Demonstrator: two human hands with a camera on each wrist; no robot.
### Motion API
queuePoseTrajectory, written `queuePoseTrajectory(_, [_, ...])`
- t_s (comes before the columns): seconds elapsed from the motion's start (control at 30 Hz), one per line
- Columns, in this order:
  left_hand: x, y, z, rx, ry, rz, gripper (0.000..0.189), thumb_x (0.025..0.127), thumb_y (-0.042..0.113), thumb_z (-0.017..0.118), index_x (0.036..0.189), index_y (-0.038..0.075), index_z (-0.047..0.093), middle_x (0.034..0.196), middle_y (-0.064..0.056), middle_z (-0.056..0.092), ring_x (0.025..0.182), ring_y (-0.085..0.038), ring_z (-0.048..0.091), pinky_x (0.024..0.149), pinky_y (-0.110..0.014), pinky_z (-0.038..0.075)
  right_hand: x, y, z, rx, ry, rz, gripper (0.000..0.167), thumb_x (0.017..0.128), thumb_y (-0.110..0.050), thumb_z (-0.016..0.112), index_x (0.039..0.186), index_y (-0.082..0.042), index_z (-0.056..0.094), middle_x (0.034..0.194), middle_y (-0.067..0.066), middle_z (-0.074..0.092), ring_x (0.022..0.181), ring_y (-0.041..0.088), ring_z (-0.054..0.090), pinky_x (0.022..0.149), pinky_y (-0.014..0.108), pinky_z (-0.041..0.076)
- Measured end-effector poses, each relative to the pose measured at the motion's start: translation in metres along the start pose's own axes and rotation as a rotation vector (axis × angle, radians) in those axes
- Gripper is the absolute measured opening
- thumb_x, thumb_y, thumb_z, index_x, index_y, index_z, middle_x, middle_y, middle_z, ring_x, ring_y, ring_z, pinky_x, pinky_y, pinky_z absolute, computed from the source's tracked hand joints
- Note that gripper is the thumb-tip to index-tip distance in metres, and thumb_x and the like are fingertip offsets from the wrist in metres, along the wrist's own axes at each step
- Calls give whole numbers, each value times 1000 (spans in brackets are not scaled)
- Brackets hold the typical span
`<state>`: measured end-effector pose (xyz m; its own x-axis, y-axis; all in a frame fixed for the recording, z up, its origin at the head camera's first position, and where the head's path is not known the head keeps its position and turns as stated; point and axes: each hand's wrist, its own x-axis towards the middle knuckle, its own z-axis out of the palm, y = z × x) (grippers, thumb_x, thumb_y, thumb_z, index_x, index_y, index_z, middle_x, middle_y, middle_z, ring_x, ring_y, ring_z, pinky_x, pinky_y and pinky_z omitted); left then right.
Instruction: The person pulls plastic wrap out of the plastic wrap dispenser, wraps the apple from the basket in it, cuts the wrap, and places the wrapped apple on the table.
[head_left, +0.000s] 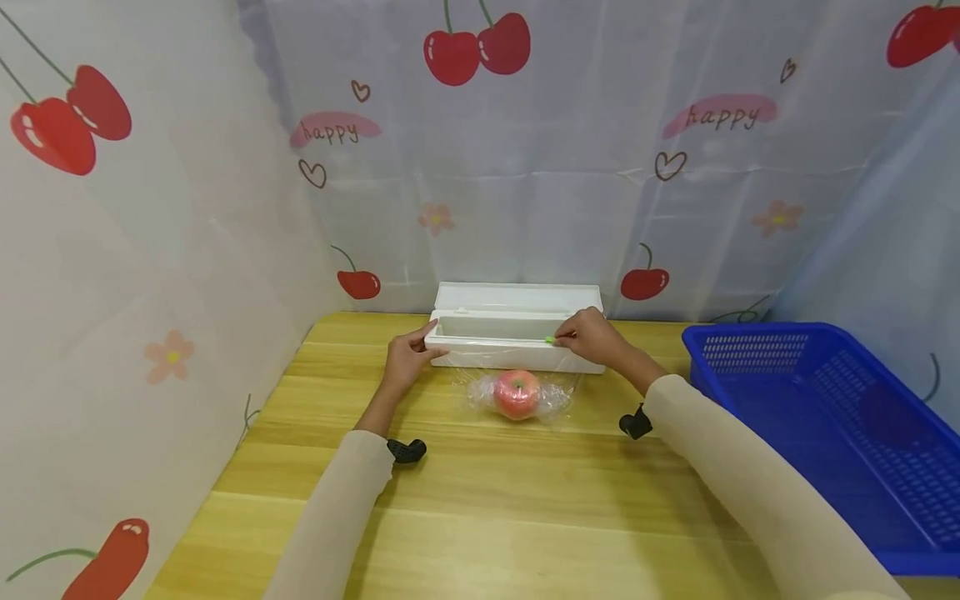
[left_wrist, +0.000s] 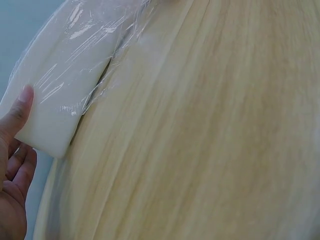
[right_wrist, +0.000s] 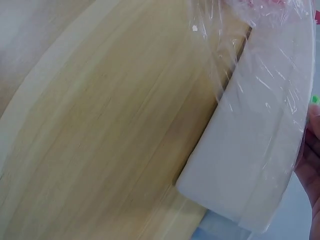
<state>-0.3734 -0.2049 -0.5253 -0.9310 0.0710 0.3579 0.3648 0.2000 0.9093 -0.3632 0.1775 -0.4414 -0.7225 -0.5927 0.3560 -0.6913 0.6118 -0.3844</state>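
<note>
hanging across the upper part of the frame, a cherry-print curtain (head_left: 555,187) backs the wooden table (head_left: 487,492), which spans the lower centre. a blue basket (head_left: 810,417) stands at the right of the frame. a white box (head_left: 480,341) sits at mid-frame near the curtain, its lid (head_left: 517,297) raised at the back. clear film (head_left: 555,400) runs down over the box's front, as both wrist views also record, and lies crumpled at mid-frame. left hand (head_left: 408,354): gripping the box's left end, thumb against the front face, other fingers partly hidden. right hand (head_left: 592,337): fingertips pressed together, pinching at the box's front edge, right of centre. apple (head_left: 516,396): red, just below the centre of the frame, in front of the box, film bunched on both sides. tab (head_left: 551,340): green, held by the right hand, partly covered by its fingertips.
</note>
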Motion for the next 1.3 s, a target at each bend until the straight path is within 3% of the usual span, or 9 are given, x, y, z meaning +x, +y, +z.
queuePoseTrajectory(0.2, [-2,0,-1,-6,0,-16,59,81,6,85,136,7,64,138,-17,60,106,-16,67,69,-13,53,-10,4,-8,-9,-14,40,5,87,-3,79,91,-2,82,86,11,77,66,15,66,58,31,53])
queuePoseTrajectory(0.43, [-2,-2,2,-24,-13,-4,60,81,4,84,137,5,63,141,-17,57,121,-30,62,79,-14,55,-17,10,-13,-13,-20,23,6,88,-3,78,93,-1,81,87,11,77,70,17,70,60,34,56])
queuePoseTrajectory(0.73, [1,0,2,6,6,-2,59,81,6,84,136,7,64,138,-17,60,113,-20,66,78,-15,56,-30,14,-26,1,-16,75,8,87,2,77,94,1,80,87,15,76,71,23,70,60,36,56])
queuePoseTrajectory(0.93, [2,0,1,3,-7,15,59,82,4,83,137,5,62,140,-19,58,117,-29,64,77,-14,55,-32,13,-28,-63,1,17,4,87,1,78,86,-2,79,79,9,74,63,17,64,56,33,52])
queuePoseTrajectory(1.07, [1,-1,1,-24,-21,3,60,82,3,82,138,4,61,142,-20,55,123,-34,60,84,-18,56,-34,12,-28,-88,1,56,5,85,0,79,90,1,80,85,12,76,72,24,69,61,38,58])
queuePoseTrajectory(1.17, [1,-1,1,-40,-19,-19,60,82,4,83,138,6,62,142,-18,56,123,-31,61,85,-19,56,-35,12,-27,-109,7,79,9,84,1,80,93,3,80,88,13,75,81,28,69,67,42,60])
queuePoseTrajectory(1.3, [0,0,0,-21,-8,-31,59,81,5,84,137,10,64,140,-15,59,115,-23,66,79,-16,56,-35,13,-28,-128,26,55,9,82,1,82,91,2,81,81,8,68,76,25,64,63,38,57])
